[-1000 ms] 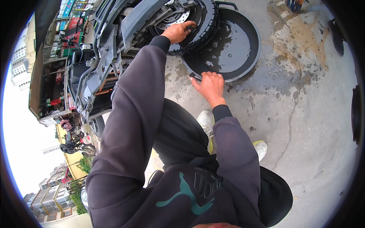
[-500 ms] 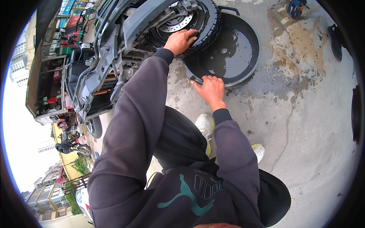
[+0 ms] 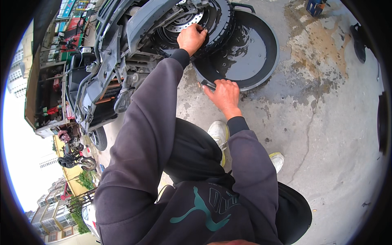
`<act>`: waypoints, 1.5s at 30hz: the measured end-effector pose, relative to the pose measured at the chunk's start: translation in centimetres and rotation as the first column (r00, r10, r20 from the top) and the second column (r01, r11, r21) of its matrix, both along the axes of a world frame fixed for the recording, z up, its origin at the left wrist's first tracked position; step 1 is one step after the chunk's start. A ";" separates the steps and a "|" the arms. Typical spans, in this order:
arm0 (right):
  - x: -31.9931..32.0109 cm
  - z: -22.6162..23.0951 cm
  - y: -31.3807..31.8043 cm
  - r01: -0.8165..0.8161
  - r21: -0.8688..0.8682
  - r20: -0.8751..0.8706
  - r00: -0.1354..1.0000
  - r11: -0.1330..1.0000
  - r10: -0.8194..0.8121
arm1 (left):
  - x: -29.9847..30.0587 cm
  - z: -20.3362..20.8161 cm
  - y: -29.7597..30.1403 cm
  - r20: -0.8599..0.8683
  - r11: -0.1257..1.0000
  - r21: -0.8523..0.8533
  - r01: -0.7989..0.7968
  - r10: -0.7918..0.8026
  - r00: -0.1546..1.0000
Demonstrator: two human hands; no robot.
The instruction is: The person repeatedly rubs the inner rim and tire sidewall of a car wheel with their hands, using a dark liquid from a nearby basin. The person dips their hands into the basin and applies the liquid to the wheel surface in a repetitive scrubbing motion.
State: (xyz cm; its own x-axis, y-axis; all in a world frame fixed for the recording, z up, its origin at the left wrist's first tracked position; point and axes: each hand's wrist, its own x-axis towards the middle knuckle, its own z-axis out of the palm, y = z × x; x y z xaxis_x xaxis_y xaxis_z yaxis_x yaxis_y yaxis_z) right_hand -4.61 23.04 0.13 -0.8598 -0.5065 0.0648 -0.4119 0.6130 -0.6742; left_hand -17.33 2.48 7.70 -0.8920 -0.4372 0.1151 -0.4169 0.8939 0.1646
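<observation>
My left hand is at the wheel of a grey motor scooter, its fingers curled and pressed together beside the rim. Whatever they pinch there is too small to make out. The black tyre's lower part sits inside the near-left side of a round black basin of dark water. Small bubbles float on the water. My right hand is closed around the handle on the basin's near edge, thumb to the left. A shiny brake disc shows at the wheel's middle.
Wet stains mark the concrete floor right of the basin. A blue container stands at the far right, with a dark shoe near the right edge. My white shoes are below the basin. Another motorcycle stands at the left.
My left hand has gone from outstretched fingers on the tyre to curled fingers beside the rim. The water's ripples and bubbles have shifted. My right hand stays at the basin's edge.
</observation>
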 end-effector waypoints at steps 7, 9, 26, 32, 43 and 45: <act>0.1 0.0 -0.3 0.012 0.006 -0.037 0.999 1.000 -0.012 | 0.1 0.3 -0.3 0.070 0.981 0.101 -0.167 0.161 0.984; 0.1 -0.2 -0.1 0.026 0.003 -0.036 0.999 1.000 -0.026 | -0.3 0.5 0.1 0.076 0.975 0.111 -0.191 0.183 0.980; 0.0 -0.1 -0.6 0.006 0.011 -0.039 0.999 1.000 -0.005 | -0.5 -0.2 2.2 -0.055 0.808 0.535 -0.246 0.324 0.945; -0.6 -0.4 -0.7 0.032 -0.042 -0.037 0.999 0.999 -0.033 | -3.1 -1.0 2.7 -0.085 0.910 0.373 -0.180 0.227 0.970; 0.5 -0.7 0.8 0.012 -0.098 0.069 0.998 0.995 -0.005 | -0.9 -2.0 -0.4 -0.069 0.984 0.073 0.160 -0.155 0.985; 0.6 -0.9 1.2 0.022 -0.071 0.064 0.998 0.997 -0.017 | -0.5 -1.5 0.1 -0.053 0.981 0.074 0.177 -0.174 0.983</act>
